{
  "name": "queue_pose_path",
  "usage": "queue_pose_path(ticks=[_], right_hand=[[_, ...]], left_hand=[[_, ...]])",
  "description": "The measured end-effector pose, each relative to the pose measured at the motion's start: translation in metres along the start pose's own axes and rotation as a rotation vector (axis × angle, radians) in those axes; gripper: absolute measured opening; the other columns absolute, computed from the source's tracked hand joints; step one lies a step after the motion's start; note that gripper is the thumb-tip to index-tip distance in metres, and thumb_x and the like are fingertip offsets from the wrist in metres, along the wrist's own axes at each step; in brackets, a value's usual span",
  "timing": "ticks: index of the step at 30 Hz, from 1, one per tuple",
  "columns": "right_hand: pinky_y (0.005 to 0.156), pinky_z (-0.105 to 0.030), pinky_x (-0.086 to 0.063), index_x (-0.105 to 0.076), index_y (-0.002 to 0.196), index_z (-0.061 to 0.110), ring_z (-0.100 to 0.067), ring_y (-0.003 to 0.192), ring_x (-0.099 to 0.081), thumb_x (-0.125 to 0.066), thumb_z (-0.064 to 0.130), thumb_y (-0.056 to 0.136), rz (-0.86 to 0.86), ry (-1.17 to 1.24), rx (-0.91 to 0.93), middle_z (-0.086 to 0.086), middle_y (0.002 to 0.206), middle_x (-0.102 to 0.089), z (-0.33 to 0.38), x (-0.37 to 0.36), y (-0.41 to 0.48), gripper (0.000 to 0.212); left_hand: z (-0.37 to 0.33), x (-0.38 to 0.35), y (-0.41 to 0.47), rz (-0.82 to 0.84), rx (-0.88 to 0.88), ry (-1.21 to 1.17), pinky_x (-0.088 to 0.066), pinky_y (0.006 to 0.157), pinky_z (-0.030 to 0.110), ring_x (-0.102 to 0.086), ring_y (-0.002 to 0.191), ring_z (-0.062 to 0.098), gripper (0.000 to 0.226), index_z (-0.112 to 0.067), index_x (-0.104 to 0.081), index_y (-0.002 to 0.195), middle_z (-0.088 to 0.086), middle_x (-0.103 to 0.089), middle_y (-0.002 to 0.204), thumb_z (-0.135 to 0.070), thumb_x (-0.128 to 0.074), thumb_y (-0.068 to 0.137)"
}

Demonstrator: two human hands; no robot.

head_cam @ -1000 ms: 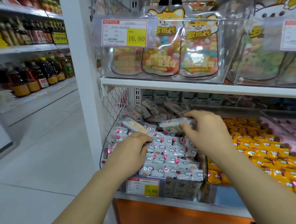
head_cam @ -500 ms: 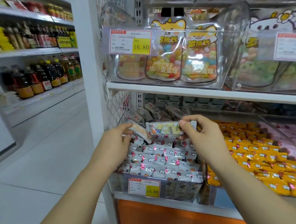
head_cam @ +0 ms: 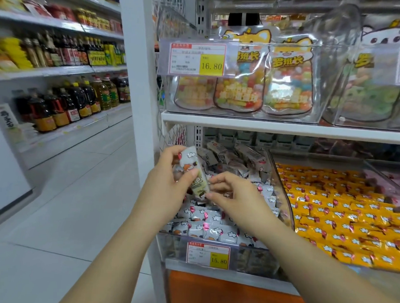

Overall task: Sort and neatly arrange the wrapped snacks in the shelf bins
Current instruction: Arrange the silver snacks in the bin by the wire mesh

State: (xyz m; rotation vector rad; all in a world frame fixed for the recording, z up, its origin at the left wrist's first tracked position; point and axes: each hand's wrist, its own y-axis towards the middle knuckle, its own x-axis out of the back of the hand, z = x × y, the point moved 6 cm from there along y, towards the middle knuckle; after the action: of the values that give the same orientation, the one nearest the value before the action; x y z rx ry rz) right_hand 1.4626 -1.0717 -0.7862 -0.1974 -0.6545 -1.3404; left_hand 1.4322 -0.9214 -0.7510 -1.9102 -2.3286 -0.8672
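My left hand (head_cam: 167, 184) grips a small stack of white wrapped snacks (head_cam: 193, 172), held upright above the left side of the clear shelf bin (head_cam: 282, 195). My right hand (head_cam: 233, 197) is beside it, its fingers curled and its thumb and fingertips touching the lower end of the front snack. Below the hands, white snacks with cloud and balloon prints (head_cam: 209, 228) lie in rows at the bin's front. Grey-brown wrapped snacks (head_cam: 231, 157) are heaped loosely at the bin's back.
A bin of orange wrapped snacks (head_cam: 344, 216) sits to the right. Candy bags in clear bins (head_cam: 263, 80) fill the shelf above. A price tag (head_cam: 208, 256) hangs on the bin front. Bottle shelves (head_cam: 64, 105) line the aisle on the left.
The snack that my right hand held level has been turned upright and joined to the one in my left hand. Both hands have moved left and closer together.
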Motion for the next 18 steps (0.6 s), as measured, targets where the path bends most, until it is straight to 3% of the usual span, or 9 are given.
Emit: queue_pose_path(ticks=[3,6,13,18], right_hand=[[0.081,-0.024,-0.050,-0.063,0.117,0.023,-0.012,0.091,-0.064,-0.063,0.023,0.088,0.013,-0.346,0.027,0.004,0.107,-0.068,-0.007,0.000,0.007,0.029],[0.080,-0.031,-0.050,-0.063,0.118,0.021,-0.023,0.090,-0.064,-0.059,0.026,0.090,0.094,-0.542,0.018,-0.004,0.105,-0.068,-0.015,-0.008,0.008,0.028],[0.076,-0.026,-0.046,-0.066,0.099,0.020,-0.021,0.089,-0.061,-0.065,0.025,0.086,0.094,-0.525,-0.054,-0.002,0.100,-0.066,-0.025,0.000,0.013,0.013],[0.075,-0.025,-0.044,-0.068,0.094,0.021,-0.014,0.086,-0.058,-0.067,0.023,0.085,0.091,-0.464,-0.049,0.001,0.098,-0.066,-0.026,0.003,0.012,0.009]], left_hand=[[-0.002,-0.002,-0.001,-0.005,-0.059,0.175,-0.050,0.068,0.021,-0.061,0.082,-0.001,0.034,-0.036,-0.040,0.120,-0.022,-0.056,0.096,-0.026,-0.057,0.092],[0.004,-0.011,-0.001,0.036,-0.059,0.226,-0.047,0.065,0.015,-0.060,0.079,-0.002,0.035,-0.035,-0.039,0.123,-0.018,-0.058,0.091,-0.026,-0.055,0.093],[0.017,-0.019,0.004,0.077,0.042,0.174,-0.050,0.069,0.025,-0.064,0.080,0.016,0.030,-0.038,-0.037,0.116,-0.019,-0.052,0.080,-0.024,-0.053,0.095],[0.039,-0.038,0.007,0.271,0.084,0.337,-0.047,0.074,0.025,-0.061,0.088,0.007,0.032,-0.035,-0.045,0.119,-0.009,-0.063,0.105,-0.021,-0.057,0.092]])
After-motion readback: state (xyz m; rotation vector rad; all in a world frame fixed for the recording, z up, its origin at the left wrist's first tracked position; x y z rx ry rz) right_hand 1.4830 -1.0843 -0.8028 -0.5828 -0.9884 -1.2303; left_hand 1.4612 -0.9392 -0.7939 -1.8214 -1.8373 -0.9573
